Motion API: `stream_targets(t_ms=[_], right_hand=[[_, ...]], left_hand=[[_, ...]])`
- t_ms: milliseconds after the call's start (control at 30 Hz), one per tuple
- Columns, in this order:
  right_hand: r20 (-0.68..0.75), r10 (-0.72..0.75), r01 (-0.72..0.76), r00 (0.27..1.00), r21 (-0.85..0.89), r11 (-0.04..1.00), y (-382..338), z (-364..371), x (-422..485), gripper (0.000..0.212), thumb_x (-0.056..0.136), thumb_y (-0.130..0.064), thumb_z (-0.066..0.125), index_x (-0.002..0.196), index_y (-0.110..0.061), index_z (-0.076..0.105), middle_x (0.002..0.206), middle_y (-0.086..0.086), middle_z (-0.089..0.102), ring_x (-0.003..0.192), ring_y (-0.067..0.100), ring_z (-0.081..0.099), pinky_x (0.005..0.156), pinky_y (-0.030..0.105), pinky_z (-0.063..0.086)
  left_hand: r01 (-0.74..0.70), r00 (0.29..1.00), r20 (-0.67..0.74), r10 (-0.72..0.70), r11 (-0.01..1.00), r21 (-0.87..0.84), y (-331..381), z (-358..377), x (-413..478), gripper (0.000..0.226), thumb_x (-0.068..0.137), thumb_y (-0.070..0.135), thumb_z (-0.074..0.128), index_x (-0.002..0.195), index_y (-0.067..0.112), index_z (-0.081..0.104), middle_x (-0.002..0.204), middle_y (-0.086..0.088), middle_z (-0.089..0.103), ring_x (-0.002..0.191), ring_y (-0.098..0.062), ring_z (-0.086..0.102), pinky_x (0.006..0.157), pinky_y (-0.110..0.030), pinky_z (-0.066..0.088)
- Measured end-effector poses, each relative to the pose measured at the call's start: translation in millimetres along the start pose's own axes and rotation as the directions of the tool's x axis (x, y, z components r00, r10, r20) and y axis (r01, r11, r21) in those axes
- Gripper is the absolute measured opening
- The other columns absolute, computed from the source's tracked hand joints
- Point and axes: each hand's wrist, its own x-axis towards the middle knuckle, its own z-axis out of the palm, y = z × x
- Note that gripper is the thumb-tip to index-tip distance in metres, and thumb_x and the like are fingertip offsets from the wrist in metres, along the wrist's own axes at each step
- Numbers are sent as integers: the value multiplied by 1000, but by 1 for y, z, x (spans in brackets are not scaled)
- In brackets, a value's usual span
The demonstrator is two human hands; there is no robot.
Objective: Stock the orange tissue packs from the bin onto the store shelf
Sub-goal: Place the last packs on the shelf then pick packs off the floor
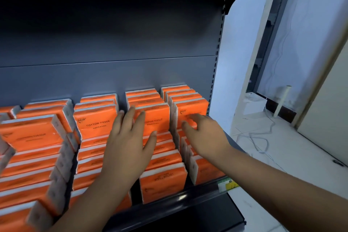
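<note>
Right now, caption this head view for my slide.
Both open hands, left and right, straighten upright orange plastic-wrapped tissue packs on the dark metal shelf.
</note>
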Motion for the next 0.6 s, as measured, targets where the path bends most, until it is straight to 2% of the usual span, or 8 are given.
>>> stream_targets(t_ms=[67, 133, 200, 300, 367, 433, 600], right_hand=[[-4, -33, 33, 999, -27, 999, -1, -21, -10, 49, 91, -62, 42, 109, -23, 66, 109, -1, 67, 102, 25, 61, 87, 41, 53], [-102, -110, 103, 989, -79, 992, 4, -48, -28, 51, 97, -55, 52, 129, -16, 64, 123, 3, 64, 119, 25, 56, 100, 42, 47], [-189, -162, 124, 968, -199, 972, 18, -79, -54, 64, 97, -61, 47, 142, -16, 57, 139, 5, 59, 138, 27, 45, 114, 43, 39], [-215, -54, -25, 975, -348, 937, 62, -125, -105, 81, 96, -72, 32, 156, -19, 41, 164, 6, 36, 157, 28, 20, 127, 46, 20], [-250, 25, -128, 968, -408, 904, 99, -152, -146, 82, 95, -73, 29, 156, -19, 39, 166, 8, 32, 158, 29, 18, 126, 50, 20], [-279, 135, -250, 951, -435, 865, 139, -172, -190, 83, 95, -74, 29, 156, -19, 38, 167, 9, 32, 157, 29, 19, 126, 49, 20], [-271, 408, -490, 872, -448, 748, 233, -188, -314, 85, 96, -74, 28, 161, -19, 29, 170, 6, 23, 159, 26, 11, 128, 42, 9]], left_hand=[[-70, 997, -23, 71, 997, 19, 21, -8, -1, 70, 98, 57, 40, 152, 14, 50, 163, -9, 40, 152, -37, 32, 123, -55, 31], [-130, 991, -34, 131, 991, 17, 51, -15, -3, 74, 98, 61, 37, 155, 15, 46, 163, -8, 41, 153, -34, 32, 125, -52, 27], [-165, 986, -32, 164, 986, -26, 85, -17, -6, 79, 98, 63, 33, 158, 13, 40, 165, -9, 39, 155, -31, 30, 127, -49, 24], [-215, 976, -19, 215, 963, -164, 152, -15, -12, 88, 96, 66, 30, 162, 8, 29, 169, -13, 30, 157, -32, 24, 128, -50, 21], [-264, 958, 44, 283, 933, -242, 206, -8, -25, 90, 95, 69, 25, 164, 12, 22, 172, -10, 21, 160, -29, 17, 130, -47, 16], [-333, 922, 88, 377, 888, -318, 261, 2, -47, 87, 96, 69, 24, 165, 15, 22, 173, -7, 18, 160, -28, 13, 130, -45, 14], [-397, 783, 297, 546, 807, -437, 371, 53, -119, 79, 101, 62, 34, 164, 16, 22, 173, -8, 19, 159, -29, 13, 130, -45, 13]])
